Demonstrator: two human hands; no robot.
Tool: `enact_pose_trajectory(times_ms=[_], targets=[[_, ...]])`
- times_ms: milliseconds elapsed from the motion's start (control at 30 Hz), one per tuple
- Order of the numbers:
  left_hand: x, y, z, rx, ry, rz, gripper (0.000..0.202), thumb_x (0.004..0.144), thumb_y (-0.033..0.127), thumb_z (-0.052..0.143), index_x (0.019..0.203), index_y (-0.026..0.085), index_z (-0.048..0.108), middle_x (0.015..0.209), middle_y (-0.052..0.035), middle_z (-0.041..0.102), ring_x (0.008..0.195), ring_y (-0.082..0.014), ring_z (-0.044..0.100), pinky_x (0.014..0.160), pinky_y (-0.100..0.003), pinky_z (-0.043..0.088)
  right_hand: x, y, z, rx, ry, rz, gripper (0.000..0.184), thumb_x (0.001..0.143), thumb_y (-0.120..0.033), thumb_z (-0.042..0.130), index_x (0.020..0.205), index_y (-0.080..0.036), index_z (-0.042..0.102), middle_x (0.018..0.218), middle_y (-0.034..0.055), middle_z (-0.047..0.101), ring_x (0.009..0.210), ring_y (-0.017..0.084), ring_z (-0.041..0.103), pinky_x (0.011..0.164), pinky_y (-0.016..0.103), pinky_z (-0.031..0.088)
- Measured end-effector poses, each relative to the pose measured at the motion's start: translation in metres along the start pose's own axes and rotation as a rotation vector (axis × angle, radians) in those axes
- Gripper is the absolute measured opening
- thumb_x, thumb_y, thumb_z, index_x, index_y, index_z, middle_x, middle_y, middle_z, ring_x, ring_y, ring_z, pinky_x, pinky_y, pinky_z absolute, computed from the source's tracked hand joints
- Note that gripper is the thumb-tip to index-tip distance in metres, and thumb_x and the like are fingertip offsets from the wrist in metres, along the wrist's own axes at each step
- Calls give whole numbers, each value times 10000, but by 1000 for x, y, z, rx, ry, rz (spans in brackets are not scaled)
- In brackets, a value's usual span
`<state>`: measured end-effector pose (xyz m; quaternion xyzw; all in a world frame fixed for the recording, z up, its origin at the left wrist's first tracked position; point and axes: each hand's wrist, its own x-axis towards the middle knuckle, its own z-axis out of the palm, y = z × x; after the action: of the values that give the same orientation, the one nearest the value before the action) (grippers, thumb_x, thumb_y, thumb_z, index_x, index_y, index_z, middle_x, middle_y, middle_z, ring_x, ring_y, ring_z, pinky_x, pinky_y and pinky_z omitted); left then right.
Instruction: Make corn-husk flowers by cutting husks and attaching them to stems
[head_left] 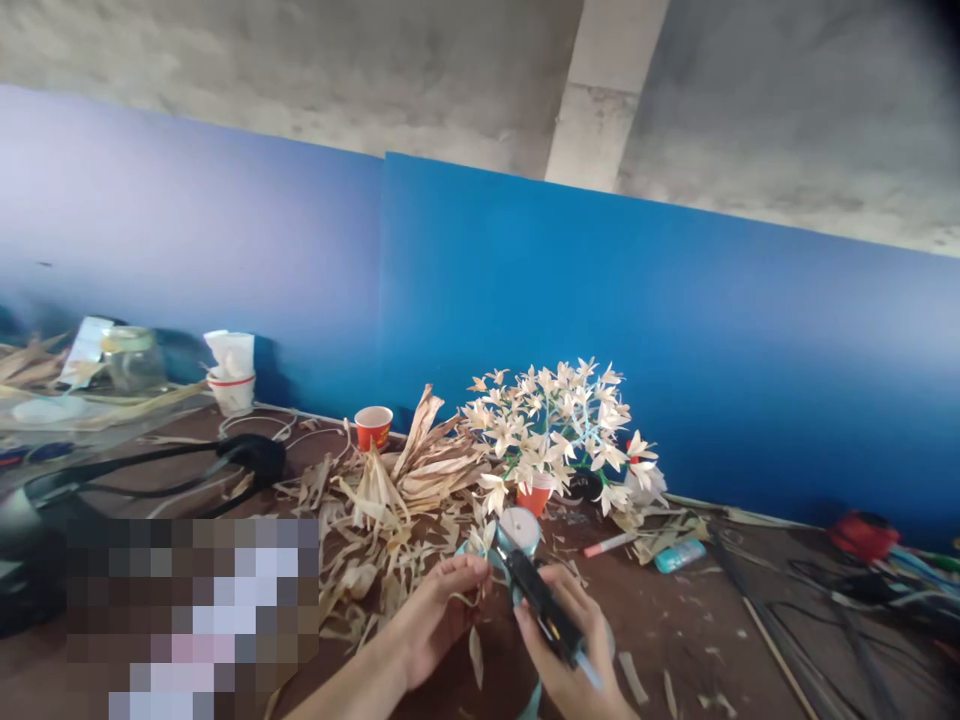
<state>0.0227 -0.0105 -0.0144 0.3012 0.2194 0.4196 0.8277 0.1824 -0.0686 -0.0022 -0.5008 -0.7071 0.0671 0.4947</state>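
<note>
My left hand [442,605] is closed in a pinch on a small pale flower [484,538] that looks made of dried husk. A narrow husk strip [476,658] hangs below those fingers. My right hand [581,640] grips a black glue gun [553,608], its nozzle angled up and left near the flower. From the gun's back end sticks a pale translucent glue stick [589,670]. Just beyond both hands lies a round white-topped roll [519,530]. Behind it, a bunch of cream husk flowers [559,425] on green stems rises from a red cup [534,497].
Dried husks [431,465] and loose scraps [360,560] cover the table left of centre, near another red paper cup [373,428]. A turquoise packet [679,556] and a pinkish-white stick [609,545] lie right. Cables [847,620] run at far right; a blue partition [637,330] stands behind.
</note>
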Motion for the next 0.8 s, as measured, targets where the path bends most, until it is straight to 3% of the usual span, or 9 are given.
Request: enact_pose_trajectory(times_ms=[100, 433, 800], targets=[[1, -2, -2, 5, 16, -7, 135, 688, 195, 666, 612, 120, 583, 569, 20, 525, 517, -67, 446, 581, -209, 342, -1, 3, -1, 0, -32, 30, 60, 767, -226, 552, 806, -184, 568, 751, 29, 599, 686, 155, 585, 657, 224, 473], [-3, 0, 1, -11, -4, -15, 127, 687, 186, 664, 614, 115, 588, 566, 10, 532, 530, -77, 460, 593, -215, 357, -6, 3, 9, 14, 114, -11, 130, 766, -289, 568, 838, -183, 589, 809, 52, 621, 684, 159, 611, 652, 234, 509], [-5, 2, 2, -3, 6, -32, 127, 676, 184, 674, 614, 114, 588, 559, 12, 531, 517, -73, 468, 572, -206, 349, -3, 4, 3, -7, -59, 3, 85, 791, -197, 509, 788, -183, 592, 849, 56, 603, 740, 161, 597, 685, 244, 500]])
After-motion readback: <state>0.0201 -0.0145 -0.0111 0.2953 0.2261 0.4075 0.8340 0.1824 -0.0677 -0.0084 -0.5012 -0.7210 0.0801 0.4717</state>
